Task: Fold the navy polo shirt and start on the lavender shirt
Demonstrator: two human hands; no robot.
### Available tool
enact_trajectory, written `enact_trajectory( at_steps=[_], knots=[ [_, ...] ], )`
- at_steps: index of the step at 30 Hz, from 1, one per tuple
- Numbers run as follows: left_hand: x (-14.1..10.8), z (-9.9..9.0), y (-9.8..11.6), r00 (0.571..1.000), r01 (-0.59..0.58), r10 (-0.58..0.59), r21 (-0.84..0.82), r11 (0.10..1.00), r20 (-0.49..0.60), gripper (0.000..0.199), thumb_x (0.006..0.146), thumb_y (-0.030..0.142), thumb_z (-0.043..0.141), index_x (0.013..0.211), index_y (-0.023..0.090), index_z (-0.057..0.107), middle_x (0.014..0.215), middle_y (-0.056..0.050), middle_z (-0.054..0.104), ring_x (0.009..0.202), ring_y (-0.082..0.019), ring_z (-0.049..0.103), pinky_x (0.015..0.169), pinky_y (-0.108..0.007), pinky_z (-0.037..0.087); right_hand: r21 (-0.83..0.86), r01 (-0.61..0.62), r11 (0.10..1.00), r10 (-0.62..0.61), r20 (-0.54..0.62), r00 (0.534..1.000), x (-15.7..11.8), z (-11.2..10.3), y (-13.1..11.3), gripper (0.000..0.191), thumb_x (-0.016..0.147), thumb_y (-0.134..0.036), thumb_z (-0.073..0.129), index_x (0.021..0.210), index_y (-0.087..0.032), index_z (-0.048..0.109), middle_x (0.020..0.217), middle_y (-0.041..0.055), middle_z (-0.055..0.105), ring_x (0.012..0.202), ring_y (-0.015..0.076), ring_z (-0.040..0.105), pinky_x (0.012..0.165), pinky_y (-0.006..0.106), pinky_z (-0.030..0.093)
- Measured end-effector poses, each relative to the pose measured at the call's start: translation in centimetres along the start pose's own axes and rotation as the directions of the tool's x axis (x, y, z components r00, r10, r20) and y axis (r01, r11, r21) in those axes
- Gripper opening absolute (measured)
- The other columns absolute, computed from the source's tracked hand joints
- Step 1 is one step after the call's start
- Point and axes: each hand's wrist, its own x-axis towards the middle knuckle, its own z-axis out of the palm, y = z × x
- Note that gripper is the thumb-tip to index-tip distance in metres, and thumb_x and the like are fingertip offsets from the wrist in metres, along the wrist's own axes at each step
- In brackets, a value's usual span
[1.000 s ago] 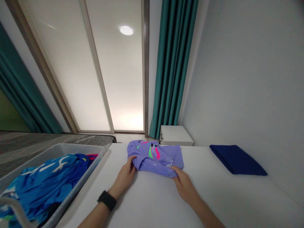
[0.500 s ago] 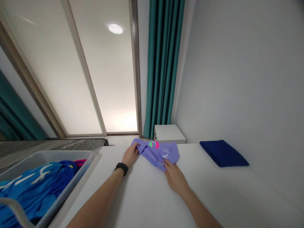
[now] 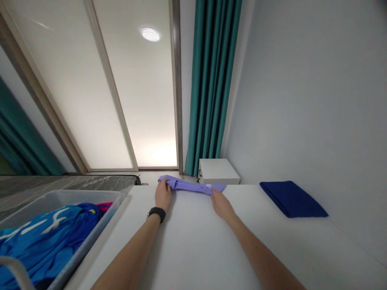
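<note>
Bearings taken from the wearer's side of the white desk [image 3: 193,245].

At 10 o'clock: plastic bin [image 3: 90,193], just beside the desk's left edge, holding loosely heaped blue clothes [image 3: 45,231] with a bit of pink cloth [image 3: 105,206] at the far corner. Probably parked there for short reach, clear of the work surface. Pale curved bar [image 3: 15,266] at the near end; purpose unclear.

Just left of 12 o'clock: left fingers [image 3: 165,183] grasping the left end of the purple cloth [image 3: 190,186]. Dark watch [image 3: 158,213] on the same wrist.

At 12 o'clock: purple cloth, stretched into a narrow strip along the far edge of the desk, seen nearly edge-on. Full contact with the desk: cannot tell.

Just right of 12 o'clock: right fingers [image 3: 214,193] grasping near the right end, short tip spilling past. Hands set well apart, likely to keep the strip taut and level. Beyond the far edge, white cabinet [image 3: 219,171].

At 2 o'clock: navy cloth [image 3: 292,199], folded flat, well apart from both hands; likely placed aside to avoid disturbance.
</note>
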Motion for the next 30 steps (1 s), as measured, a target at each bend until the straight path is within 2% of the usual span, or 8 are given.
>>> enact_trajectory(
  at_steps=[4,7,11,17,23,26,28,30],
  knots=[
    [0.3,-0.8,0.2,0.987,-0.163,0.160,0.137,0.977,0.032,0.024,0.089,0.014,0.041,0.103,0.020,0.059,0.110,-0.011,0.066,0.121,-0.029,0.051,0.112,-0.052,0.023,0.018,-0.057,0.998,0.057,-0.035,0.998,0.1,0.1,0.4,0.040,0.097,-0.018,0.030,0.126,-0.010,0.055,0.126,0.0178,0.062,0.117,0.0249,0.058,0.101,0.039,0.043],
    [0.2,-1.6,-0.2,0.970,-0.242,0.229,0.301,0.922,0.079,0.024,0.093,0.016,0.039,0.105,0.020,0.059,0.108,-0.011,0.069,0.122,-0.030,0.050,0.113,-0.060,0.013,0.036,-0.057,0.998,0.059,-0.044,0.997,-0.1,0.0,0.5,0.040,0.096,-0.019,0.031,0.127,-0.011,0.056,0.127,0.0166,0.062,0.117,0.0238,0.058,0.101,0.038,0.042],
    [-0.9,-2.7,-0.7,0.980,-0.187,0.153,0.350,0.918,0.124,0.023,0.092,0.017,0.039,0.104,0.018,0.059,0.104,-0.011,0.070,0.112,-0.028,0.058,0.109,-0.055,0.023,0.062,-0.031,0.998,0.034,-0.045,0.998,-0.1,0.0,0.3,0.038,0.096,-0.020,0.034,0.126,-0.014,0.057,0.128,0.0142,0.062,0.119,0.0228,0.056,0.103,0.038,0.041],
    [-3.6,-4.6,-0.7,0.941,-0.259,0.162,0.327,0.909,0.296,0.019,0.090,0.014,0.042,0.098,0.019,0.058,0.097,-0.009,0.070,0.098,-0.024,0.064,0.093,-0.036,0.041,0.079,0.000,0.997,0.002,-0.023,1.000,-0.6,-0.2,0.2,0.039,0.094,-0.020,0.036,0.125,-0.014,0.058,0.128,0.0151,0.061,0.121,0.0229,0.055,0.105,0.040,0.039],
    [-6.0,-6.9,-1.7,0.940,-0.171,0.084,0.243,0.955,0.332,0.025,0.093,0.019,0.035,0.109,0.019,0.054,0.094,-0.009,0.069,0.090,-0.024,0.066,0.077,-0.032,0.045,0.088,0.051,0.995,-0.055,0.039,0.998,-2.4,-0.9,-0.3,0.038,0.092,-0.020,0.038,0.122,-0.010,0.060,0.128,0.0179,0.061,0.119,0.0250,0.057,0.105,0.041,0.040],
    [-7.2,-8.3,-2.1,0.936,-0.221,0.167,0.147,0.964,0.311,0.022,0.092,0.024,0.037,0.106,0.022,0.054,0.097,-0.008,0.068,0.094,-0.024,0.065,0.081,-0.033,0.046,0.098,0.078,0.992,-0.084,0.060,0.995,-4.3,-1.8,-0.7,0.037,0.091,-0.019,0.038,0.120,-0.015,0.061,0.124,0.0141,0.064,0.116,0.0230,0.059,0.103,0.039,0.043],
    [-8.1,-9.1,-2.2,0.920,-0.305,0.267,0.095,0.948,0.288,0.016,0.087,0.024,0.045,0.101,0.024,0.054,0.100,-0.008,0.067,0.102,-0.026,0.062,0.089,-0.035,0.045,0.137,0.117,0.984,-0.127,0.068,0.990,-6.0,-2.4,-1.1,0.037,0.091,-0.019,0.037,0.119,-0.017,0.061,0.121,0.0119,0.066,0.113,0.0215,0.060,0.102,0.038,0.044],
    [-8.7,-9.9,-2.2,0.913,-0.333,0.304,0.069,0.940,0.270,0.017,0.081,0.025,0.054,0.098,0.026,0.055,0.103,-0.008,0.066,0.107,-0.027,0.059,0.094,-0.037,0.044,0.185,0.156,0.970,-0.172,0.070,0.983,-7.8,-3.0,-1.6,0.036,0.091,-0.019,0.037,0.118,-0.019,0.061,0.120,0.0108,0.066,0.111,0.0212,0.060,0.100,0.038,0.045]
  ],
)
